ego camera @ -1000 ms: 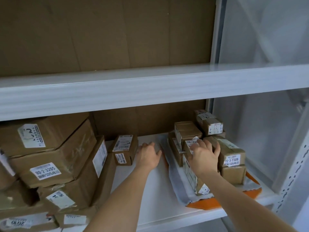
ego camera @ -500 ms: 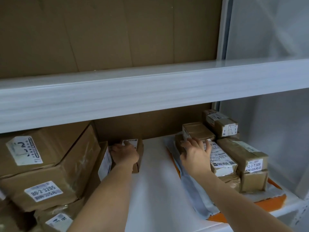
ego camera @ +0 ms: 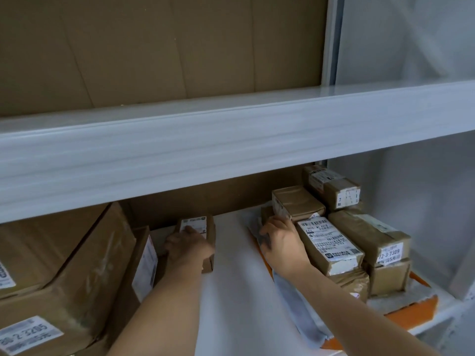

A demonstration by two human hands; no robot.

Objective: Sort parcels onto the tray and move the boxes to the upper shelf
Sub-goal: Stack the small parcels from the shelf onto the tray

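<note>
Far left of the lower shelf (ego camera: 231,291) there's a pile of big cartons (ego camera: 64,273), one labelled 80-2-3205. Next over, my left hand (ego camera: 189,246) lies on top of a small box (ego camera: 203,235), fingers curled over its labelled top. Then bare white shelf, then my right hand (ego camera: 281,242), fingers tucked down the left side of the parcels (ego camera: 331,242) stacked on the orange tray (ego camera: 413,310). Can't tell what they're pinching. Upper shelf (ego camera: 231,140) is above it all.
</note>
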